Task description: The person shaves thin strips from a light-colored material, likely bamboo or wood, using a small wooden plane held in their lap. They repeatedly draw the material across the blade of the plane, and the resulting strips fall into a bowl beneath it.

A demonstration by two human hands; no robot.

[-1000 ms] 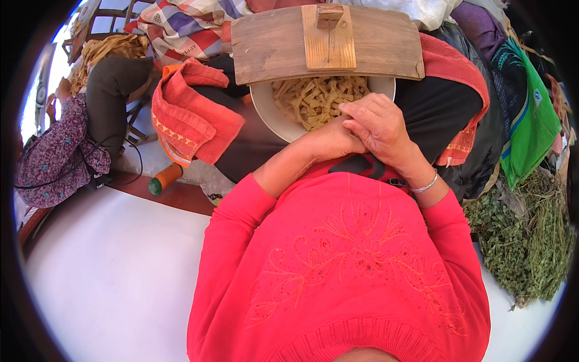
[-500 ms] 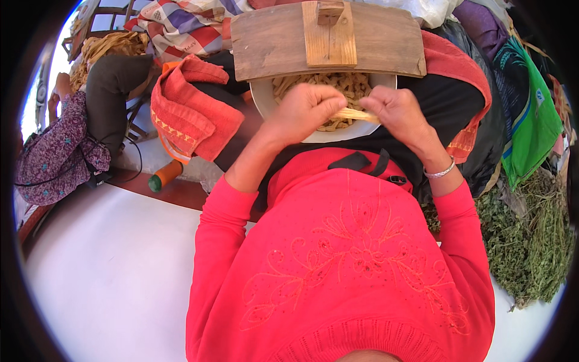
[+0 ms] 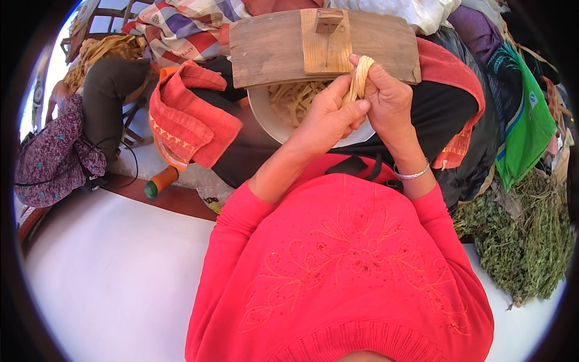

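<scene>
A white bowl (image 3: 259,113) holds tan dried pieces (image 3: 292,96) on my black-clad lap, partly covered by my hands and by a curved wooden board (image 3: 265,48) with a lighter block fixed on it. Over the bowl, my left hand (image 3: 335,108) pinches the lower part of a pale yellow, folded strip (image 3: 362,75). My right hand (image 3: 389,102) grips the same strip higher up, its thumb pressed along it, so the fold stands upright in front of the board.
Red towels (image 3: 199,123) lie either side. An orange spool (image 3: 161,181) is at left, near a purple floral cloth (image 3: 51,163) and dark cushion (image 3: 105,108). Bags (image 3: 522,145) and dried herbs (image 3: 518,253) crowd the right; checked cloth (image 3: 181,30) lies behind.
The pale strip, stretched level between my hands half a second ago, now stands bent upright. My right hand rose toward the board and my left hand moved right, closer to it.
</scene>
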